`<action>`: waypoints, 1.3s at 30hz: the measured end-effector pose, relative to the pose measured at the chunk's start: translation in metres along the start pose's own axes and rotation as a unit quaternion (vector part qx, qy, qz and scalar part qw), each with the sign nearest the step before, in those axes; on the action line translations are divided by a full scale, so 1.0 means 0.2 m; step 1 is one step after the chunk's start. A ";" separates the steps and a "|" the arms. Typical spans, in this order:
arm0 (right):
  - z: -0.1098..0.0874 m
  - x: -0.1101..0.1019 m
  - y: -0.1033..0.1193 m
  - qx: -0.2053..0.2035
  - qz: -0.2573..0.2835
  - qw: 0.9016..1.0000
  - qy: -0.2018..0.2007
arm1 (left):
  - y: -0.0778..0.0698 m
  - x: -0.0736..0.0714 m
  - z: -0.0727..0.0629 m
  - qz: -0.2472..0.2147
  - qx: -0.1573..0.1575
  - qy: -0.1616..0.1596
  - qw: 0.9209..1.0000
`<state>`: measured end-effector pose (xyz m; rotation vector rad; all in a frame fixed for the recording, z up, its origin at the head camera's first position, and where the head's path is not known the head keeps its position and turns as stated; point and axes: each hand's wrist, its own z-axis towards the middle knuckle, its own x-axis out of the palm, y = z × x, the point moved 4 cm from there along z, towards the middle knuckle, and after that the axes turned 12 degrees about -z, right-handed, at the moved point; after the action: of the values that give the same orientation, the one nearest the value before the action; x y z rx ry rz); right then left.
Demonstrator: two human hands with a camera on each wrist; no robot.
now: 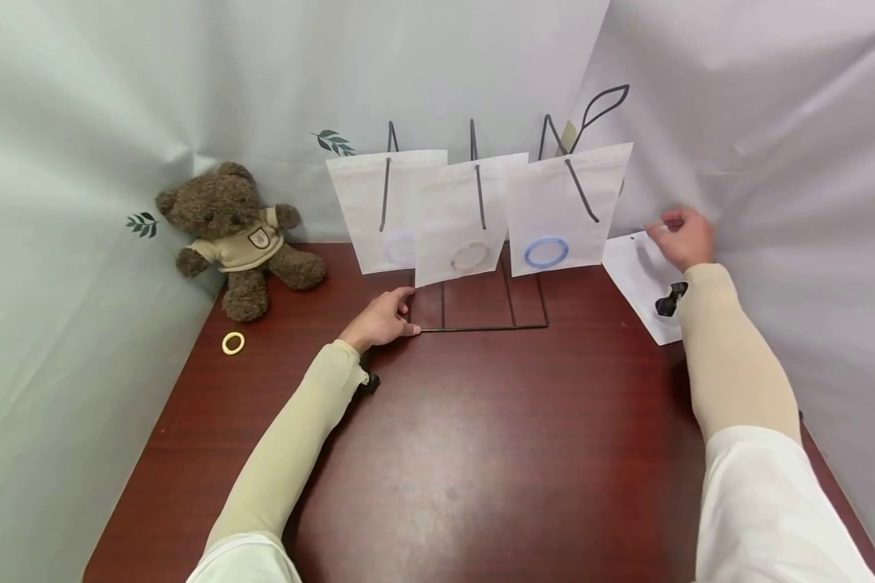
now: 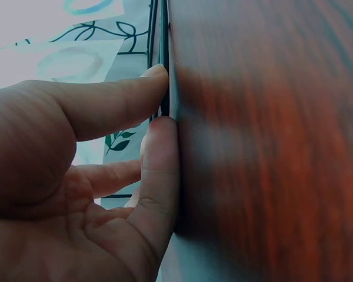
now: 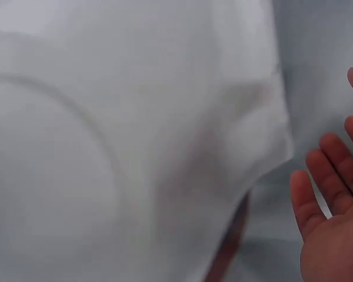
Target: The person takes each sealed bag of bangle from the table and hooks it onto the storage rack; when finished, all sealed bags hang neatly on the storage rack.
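Note:
A black wire rack (image 1: 481,328) stands on the table, with three white translucent pouches hanging from its hooks. Rings show through them: a blue ring (image 1: 547,253) in the right pouch (image 1: 576,186), a pale ring (image 1: 470,257) in the middle pouch (image 1: 452,194), and a faint bluish one in the left pouch (image 1: 360,194). My left hand (image 1: 381,320) pinches the rack's base wire (image 2: 164,53) at its front left corner. My right hand (image 1: 685,240), fingers spread loosely, hovers by a white pouch (image 1: 638,279) at the right. A faint circle shows on a pouch (image 3: 165,147) in the right wrist view.
A brown teddy bear (image 1: 244,235) sits against the back wall at left. In front of it lies a yellow ring (image 1: 233,343). White cloth walls (image 1: 66,202) enclose the table (image 1: 437,461) at the back and sides. Leaf prints (image 1: 334,142) mark the cloth.

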<state>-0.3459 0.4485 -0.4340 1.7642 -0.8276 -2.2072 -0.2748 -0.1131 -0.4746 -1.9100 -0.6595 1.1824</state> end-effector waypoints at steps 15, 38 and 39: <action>0.00 0.11 -0.17 0.056 -0.011 0.992 0.112 | 0.01 0.02 0.00 -0.009 0.001 0.011 1.000; 0.00 0.02 -0.12 0.013 -0.009 0.997 0.076 | 0.00 0.00 0.00 -0.007 0.003 0.012 1.000; 0.00 0.00 -0.11 0.011 -0.013 0.998 0.068 | 0.00 0.00 -0.01 -0.008 0.002 0.011 1.000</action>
<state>-0.3414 0.4665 -0.4458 1.9221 -0.8058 -2.0728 -0.2735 -0.1131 -0.4740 -1.9090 -0.6574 1.1502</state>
